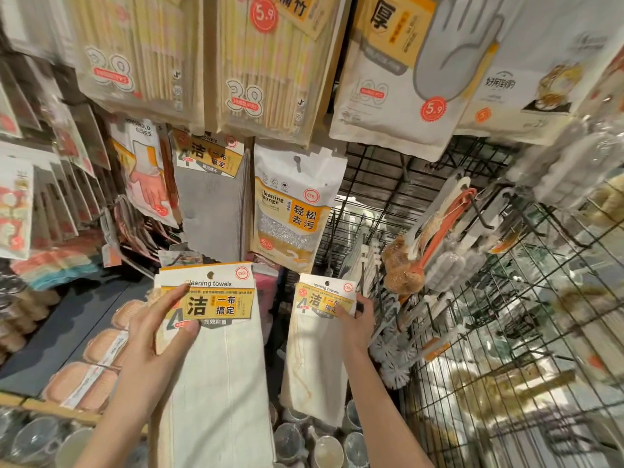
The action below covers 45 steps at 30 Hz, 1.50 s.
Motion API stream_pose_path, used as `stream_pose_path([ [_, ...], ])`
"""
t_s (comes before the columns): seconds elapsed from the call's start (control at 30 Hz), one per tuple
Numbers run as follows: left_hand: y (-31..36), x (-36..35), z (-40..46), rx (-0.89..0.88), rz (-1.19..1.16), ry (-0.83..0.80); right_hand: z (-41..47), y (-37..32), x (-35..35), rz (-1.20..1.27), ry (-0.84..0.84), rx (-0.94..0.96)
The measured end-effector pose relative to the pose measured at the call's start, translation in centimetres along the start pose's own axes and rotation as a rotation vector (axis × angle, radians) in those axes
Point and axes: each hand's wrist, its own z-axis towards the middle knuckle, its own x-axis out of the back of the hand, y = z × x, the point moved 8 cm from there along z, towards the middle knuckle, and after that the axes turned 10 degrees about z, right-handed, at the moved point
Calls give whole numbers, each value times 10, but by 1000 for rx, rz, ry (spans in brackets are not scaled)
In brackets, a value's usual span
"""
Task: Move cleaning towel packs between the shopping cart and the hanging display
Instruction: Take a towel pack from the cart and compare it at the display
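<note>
My left hand [158, 327] pinches the header card of a cream cleaning towel pack [216, 349], thumb on the front face, so the punched hang hole stays exposed. My right hand [356, 320] grips a second towel pack [319, 346] by its card edge, cloth hanging free. Directly above both hands hang a grey towel pack [211, 197] and a cleaning sponge pack [292, 211]; the wire grid [472, 332] stands right of my right hand. The cart is out of view.
</note>
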Motion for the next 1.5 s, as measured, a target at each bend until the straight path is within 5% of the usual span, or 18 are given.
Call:
stream_pose_path([
  [0.97, 2, 0, -17, 11, -58, -40, 22, -2, -10, -393, 94, 67],
  [1.23, 14, 4, -25, 24, -211, -43, -18, -19, -18, -213, -81, 38],
  [1.5, 16, 0, -38, 23, -307, -76, -154, -80, -80, 16, -592, 51],
])
